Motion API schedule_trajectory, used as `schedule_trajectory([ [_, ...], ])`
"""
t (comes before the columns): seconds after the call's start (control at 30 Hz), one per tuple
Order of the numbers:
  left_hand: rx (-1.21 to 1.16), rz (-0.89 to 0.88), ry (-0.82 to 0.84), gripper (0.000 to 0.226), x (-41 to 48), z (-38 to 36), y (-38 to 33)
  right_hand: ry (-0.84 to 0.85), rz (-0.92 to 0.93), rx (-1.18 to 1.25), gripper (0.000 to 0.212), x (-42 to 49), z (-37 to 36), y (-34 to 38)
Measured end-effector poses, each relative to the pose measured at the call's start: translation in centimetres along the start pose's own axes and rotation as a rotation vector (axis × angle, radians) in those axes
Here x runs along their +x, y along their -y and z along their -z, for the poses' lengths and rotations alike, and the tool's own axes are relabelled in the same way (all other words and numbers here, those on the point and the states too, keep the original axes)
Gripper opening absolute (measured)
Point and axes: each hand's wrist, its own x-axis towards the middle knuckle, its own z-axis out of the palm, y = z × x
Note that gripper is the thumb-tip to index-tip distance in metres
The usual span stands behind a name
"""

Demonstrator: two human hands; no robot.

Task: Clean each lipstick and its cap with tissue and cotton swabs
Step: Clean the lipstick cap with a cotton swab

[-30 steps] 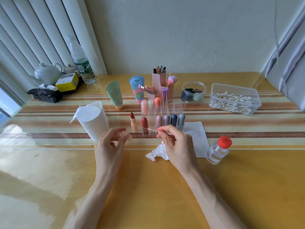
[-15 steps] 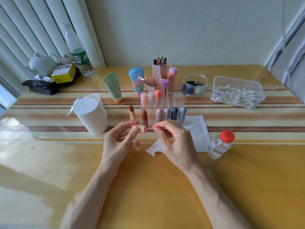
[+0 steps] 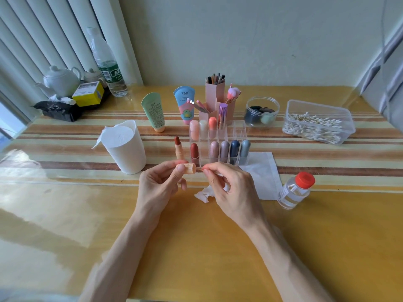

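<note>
My left hand grips a peach lipstick cap on its side, open end facing right. My right hand pinches a thin cotton swab whose tip sits at the cap's mouth; a crumpled tissue lies under that hand. The uncapped red-brown lipstick stands upright just behind, left of a clear acrylic organizer holding several capped lipsticks. A flat white tissue lies right of my right hand.
A white tissue roll stands at left. A clear bottle with a red cap is at right, a tub of cotton swabs behind it. Two cream tubes, pink brush holders, a sponge jar, a teapot and a water bottle line the back.
My left hand took up the peach cap and raised it. My right hand brought the swab's tip to the cap's opening. The view shifted slightly downward.
</note>
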Motion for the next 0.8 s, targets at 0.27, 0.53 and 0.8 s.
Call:
schedule_trajectory([
  [0.27, -0.030, 0.022, -0.057, 0.034, 0.2, 0.2, 0.3, 0.038, 0.048, -0.039, 0.011, -0.4, -0.2, 0.8],
  [0.53, 0.031, 0.000, -0.057, 0.028, 0.2, 0.3, 0.4, 0.017, 0.099, -0.083, 0.010, -0.5, -0.1, 1.2],
  [0.8, 0.084, -0.041, -0.008, 0.022, 0.1, 0.3, 0.2, -0.029, 0.093, -0.100, 0.010, -0.3, 0.1, 1.2],
])
